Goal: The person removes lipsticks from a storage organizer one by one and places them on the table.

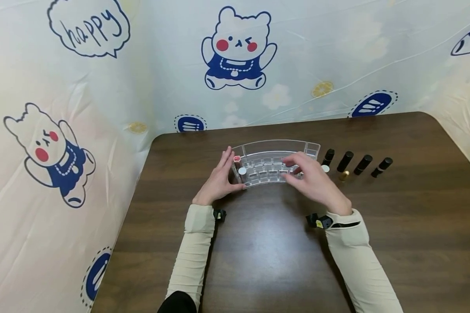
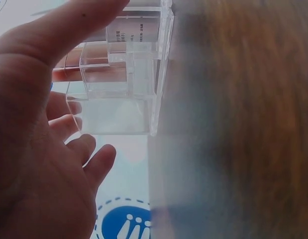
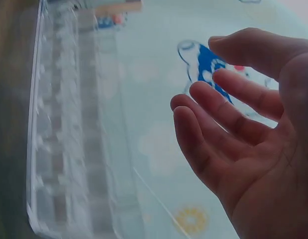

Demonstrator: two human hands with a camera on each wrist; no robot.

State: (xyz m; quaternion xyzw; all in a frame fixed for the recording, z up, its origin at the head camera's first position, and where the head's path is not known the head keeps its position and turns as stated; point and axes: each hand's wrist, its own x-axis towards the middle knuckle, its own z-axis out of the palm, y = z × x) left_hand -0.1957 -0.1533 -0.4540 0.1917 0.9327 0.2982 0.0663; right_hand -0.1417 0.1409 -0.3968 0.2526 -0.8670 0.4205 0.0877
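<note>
A clear, curved plastic organizer [image 1: 274, 145] with rows of small compartments rests on the table. My left hand [image 1: 218, 180] holds its left end, fingers along the outer side and thumb at the front corner. In the left wrist view that thumb [image 2: 59, 32] crosses the organizer's stepped end [image 2: 114, 117], and some fingers show through the plastic. A red-topped tube [image 1: 237, 160] and a white-topped tube [image 1: 242, 172] stand in the left-end compartments. My right hand [image 1: 313, 178] hovers over the organizer's right part, fingers loosely bent and apart, holding nothing.
Right of the organizer stand several black tubes [image 1: 363, 165], like lipsticks, in a loose row. A white round piece [image 1: 325, 168] and a small gold piece [image 1: 344, 175] are near them. A printed cloth [image 1: 160, 65] hangs behind and left of the brown table [image 1: 427, 217].
</note>
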